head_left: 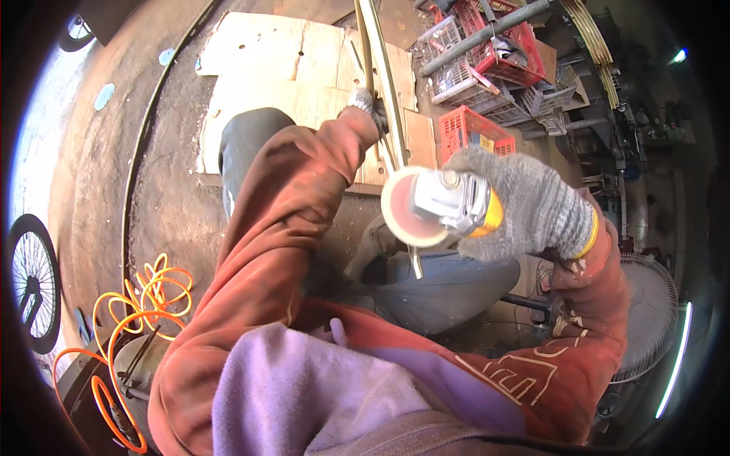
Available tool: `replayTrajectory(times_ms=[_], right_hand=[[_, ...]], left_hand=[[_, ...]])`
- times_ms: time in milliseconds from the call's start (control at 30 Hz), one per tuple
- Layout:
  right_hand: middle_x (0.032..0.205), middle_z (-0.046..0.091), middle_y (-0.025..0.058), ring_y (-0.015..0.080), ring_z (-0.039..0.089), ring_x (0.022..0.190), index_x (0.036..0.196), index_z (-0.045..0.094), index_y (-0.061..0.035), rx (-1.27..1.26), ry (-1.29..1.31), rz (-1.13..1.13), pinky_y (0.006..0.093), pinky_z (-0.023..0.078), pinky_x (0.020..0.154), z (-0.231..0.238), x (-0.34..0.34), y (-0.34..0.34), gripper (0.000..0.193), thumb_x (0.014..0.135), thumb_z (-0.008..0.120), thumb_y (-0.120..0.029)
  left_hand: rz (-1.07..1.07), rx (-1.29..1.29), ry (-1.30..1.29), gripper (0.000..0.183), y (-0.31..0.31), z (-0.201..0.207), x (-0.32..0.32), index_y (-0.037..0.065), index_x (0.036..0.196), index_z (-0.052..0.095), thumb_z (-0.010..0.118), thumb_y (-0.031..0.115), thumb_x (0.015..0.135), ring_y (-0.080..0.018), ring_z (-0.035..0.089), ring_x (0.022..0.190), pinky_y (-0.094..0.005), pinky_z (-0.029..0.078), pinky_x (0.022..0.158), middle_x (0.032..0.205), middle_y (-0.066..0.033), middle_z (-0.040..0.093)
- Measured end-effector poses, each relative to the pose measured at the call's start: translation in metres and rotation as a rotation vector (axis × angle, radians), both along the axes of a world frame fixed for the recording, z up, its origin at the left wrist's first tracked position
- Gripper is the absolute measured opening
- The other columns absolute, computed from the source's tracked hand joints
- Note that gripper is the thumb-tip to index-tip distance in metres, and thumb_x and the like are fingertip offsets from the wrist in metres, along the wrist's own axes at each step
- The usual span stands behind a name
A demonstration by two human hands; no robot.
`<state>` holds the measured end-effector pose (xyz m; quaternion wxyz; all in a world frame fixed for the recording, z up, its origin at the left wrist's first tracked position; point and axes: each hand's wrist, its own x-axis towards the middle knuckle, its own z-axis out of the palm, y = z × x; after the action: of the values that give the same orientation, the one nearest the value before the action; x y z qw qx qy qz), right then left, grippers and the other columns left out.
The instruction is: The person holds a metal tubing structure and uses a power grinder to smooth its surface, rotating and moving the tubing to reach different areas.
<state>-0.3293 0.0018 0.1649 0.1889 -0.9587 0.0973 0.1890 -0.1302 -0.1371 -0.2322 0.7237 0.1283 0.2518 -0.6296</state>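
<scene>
Purple cloth [281, 387] bunches closest to the head camera, between two red-brown sleeves [266, 220]. Two gloved hands show. Beyond the knees, the left grip [366, 103] curls around at least two long metal strips [385, 72], its fingers partly hidden. Nearer, the right grip [532, 204] is closed firmly around one angle grinder [456, 199]; its single round disc [399, 209] overlaps the strips in view, though I cannot tell whether they touch. Cardboard [262, 53] lies on the floor [99, 197]. Around are one fan [648, 311], two bicycle wheels [34, 281], several crates [475, 135] and one looped orange hose [156, 313].
</scene>
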Motion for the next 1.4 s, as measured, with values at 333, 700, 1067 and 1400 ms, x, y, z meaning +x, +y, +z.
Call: replayTrajectory(times_ms=[333,700,1067,1400], right_hand=[[0.093,0.07,0.0156,0.039,0.07,0.087,0.114,0.06,-0.0095,-0.116,-0.031,0.064,0.0465,0.056,0.075,0.008,0.016,-0.002,0.057,0.069,0.086,-0.035],[0.091,0.071,0.0119,0.0347,0.073,0.087,0.121,0.058,-0.0131,-0.22,-0.036,0.035,0.0418,0.058,0.079,0.012,0.005,0.002,0.065,0.066,0.089,-0.027],[0.091,0.07,0.016,0.0407,0.07,0.085,0.113,0.058,-0.012,-0.266,0.179,0.049,0.0474,0.056,0.075,0.008,-0.011,0.025,0.059,0.067,0.086,-0.036],[0.092,0.07,0.0149,0.0389,0.071,0.086,0.119,0.06,-0.0128,-0.293,0.189,-0.031,0.0453,0.057,0.076,0.019,-0.008,0.022,0.065,0.065,0.089,-0.033]], left_hand=[[0.007,0.007,-0.005,0.029,0.001,-0.005,0.004,0.016,0.075,0.051,0.064,0.032,0.096,-0.0164,0.043,0.042,-0.0328,0.033,0.039,0.055,0.0008,0.047],[0.006,0.017,0.011,0.031,-0.005,-0.003,-0.003,0.017,0.073,0.05,0.066,0.033,0.095,-0.0161,0.042,0.041,-0.0326,0.033,0.039,0.055,0.0011,0.047],[0.089,0.059,0.062,0.032,-0.013,-0.022,-0.001,0.019,0.072,0.049,0.068,0.033,0.094,-0.0157,0.043,0.041,-0.0324,0.033,0.039,0.054,0.0013,0.047],[-0.01,0.048,-0.01,0.036,-0.009,0.002,-0.023,0.02,0.069,0.045,0.057,0.038,0.098,-0.0169,0.037,0.039,-0.0331,0.027,0.037,0.053,0.001,0.043]])
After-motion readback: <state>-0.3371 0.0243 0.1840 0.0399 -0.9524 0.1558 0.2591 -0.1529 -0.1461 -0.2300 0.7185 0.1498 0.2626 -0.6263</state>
